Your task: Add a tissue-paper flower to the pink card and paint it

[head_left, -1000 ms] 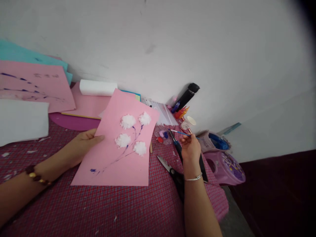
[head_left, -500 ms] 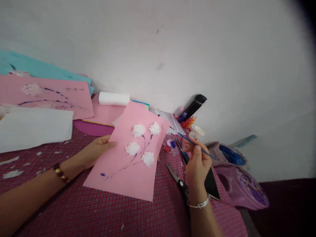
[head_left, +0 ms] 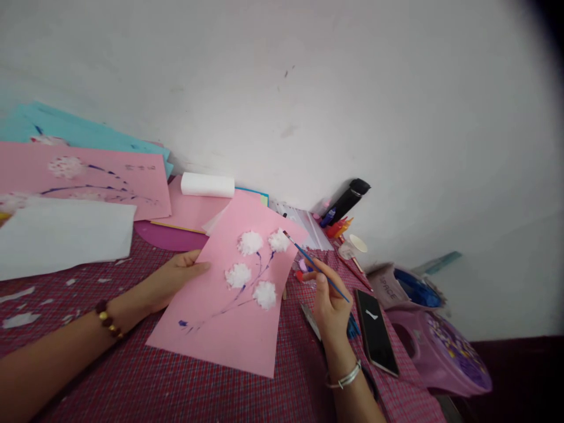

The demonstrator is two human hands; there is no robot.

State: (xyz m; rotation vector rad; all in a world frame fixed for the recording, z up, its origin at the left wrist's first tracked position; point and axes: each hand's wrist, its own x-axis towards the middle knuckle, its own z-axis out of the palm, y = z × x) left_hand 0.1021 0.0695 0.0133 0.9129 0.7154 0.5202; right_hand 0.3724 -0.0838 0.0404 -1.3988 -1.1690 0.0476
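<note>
My left hand (head_left: 178,276) grips the left edge of a pink sheet of paper (head_left: 220,346), thumb on top, holding it tilted above the table. Several fluffy white flowers (head_left: 238,275) sit on the sheet, joined by thin purple painted stems. A slim blue paintbrush (head_left: 315,264) is pinched in my right hand (head_left: 331,302). Its tip is at the upper right flower (head_left: 278,240); whether it touches cannot be told. Red, pink and blue paint (head_left: 301,275) shows partly behind my right fingers. Below that hand, scissors (head_left: 311,321) lie partly hidden.
A phone (head_left: 378,332) lies to the right on the checked tablecloth (head_left: 211,399). Paint bottles (head_left: 337,227), a black tube (head_left: 350,200) and a paper roll (head_left: 207,185) are along the wall. Another pink flower picture (head_left: 150,188) and white paper (head_left: 70,235) lie left. A purple stool (head_left: 449,352) stands right.
My right hand has moved left with the paintbrush, bringing its tip from beside the sheet's right corner to the upper right flower. The phone is now more exposed. My left hand still holds the sheet.
</note>
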